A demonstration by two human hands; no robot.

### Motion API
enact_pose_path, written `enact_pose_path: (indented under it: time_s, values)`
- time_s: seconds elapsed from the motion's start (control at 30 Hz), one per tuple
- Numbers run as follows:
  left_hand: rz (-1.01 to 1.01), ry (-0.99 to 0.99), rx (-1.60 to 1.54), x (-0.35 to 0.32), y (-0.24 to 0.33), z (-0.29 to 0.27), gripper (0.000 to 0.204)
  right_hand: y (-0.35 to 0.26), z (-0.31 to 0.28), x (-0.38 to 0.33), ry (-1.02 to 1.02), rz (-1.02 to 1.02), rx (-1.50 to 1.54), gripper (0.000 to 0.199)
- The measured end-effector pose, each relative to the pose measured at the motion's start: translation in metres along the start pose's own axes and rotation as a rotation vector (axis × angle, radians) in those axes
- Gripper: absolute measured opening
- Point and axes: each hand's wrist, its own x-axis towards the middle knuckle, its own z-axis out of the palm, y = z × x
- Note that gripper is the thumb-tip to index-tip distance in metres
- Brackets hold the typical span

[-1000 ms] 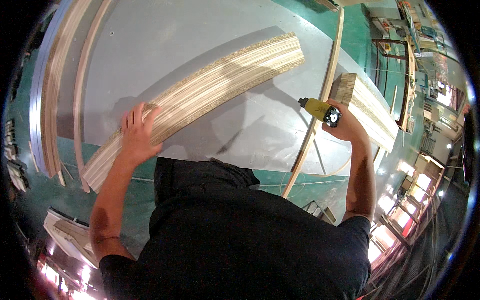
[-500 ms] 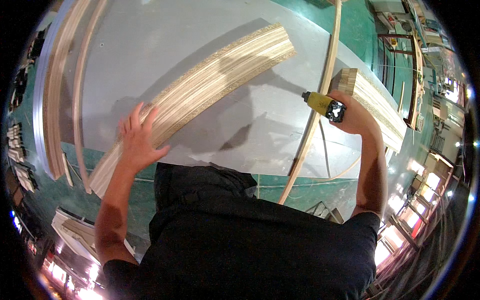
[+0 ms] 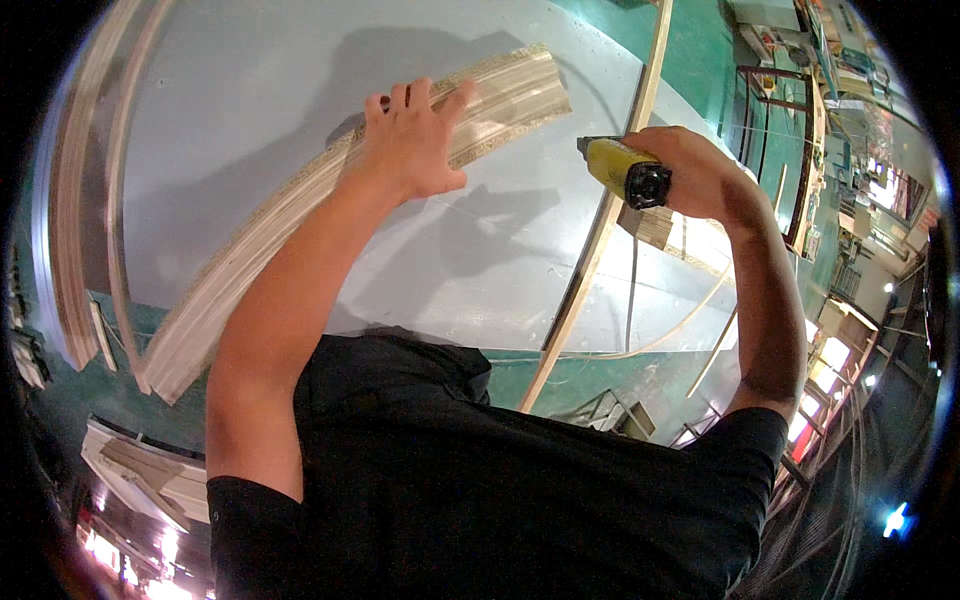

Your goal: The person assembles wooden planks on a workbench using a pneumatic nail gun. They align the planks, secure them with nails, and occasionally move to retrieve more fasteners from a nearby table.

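- Grey work table, broad and flat, bearing everything below; green floor past its far edge.
- Long curved laminated wood piece lying diagonally across the table, layered edge showing, far end near the table's middle, near end toward the left by the body.
- Thin pale wood strip running from the lower middle up to the top, just right of the curved piece and apart from it.
- Stack of wood pieces lying beyond the strip, partly hidden behind the right wrist.
- Left hand laid flat, fingers spread, pressing down on the far part of the curved piece; not gripping, only steadying.
- Right hand clenched around a yellow power tool, held raised above the table near the strip, nose aimed toward the curved piece.
- Step in hand, by judgement: bracing the curved piece with the tool not yet applied.
- Next move likely needing firm downward pressure from the left and a steady lowering of the tool, clear of the spread fingers.
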Motion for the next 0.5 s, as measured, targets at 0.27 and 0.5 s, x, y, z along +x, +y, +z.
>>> enact_pose_path:
  time_s: [0.27, 0.5]
  values:
    - [0.161, 0.027, 0.023, -0.017, 0.016, 0.023, 0.101, -0.01, 0.009, -0.004, -0.178, 0.045, 0.168, 0.031]
    - [0.224, 0.057, 0.013, -0.027, 0.026, 0.036, 0.096, -0.007, 0.034, -0.01, -0.16, -0.04, 0.305, 0.033]
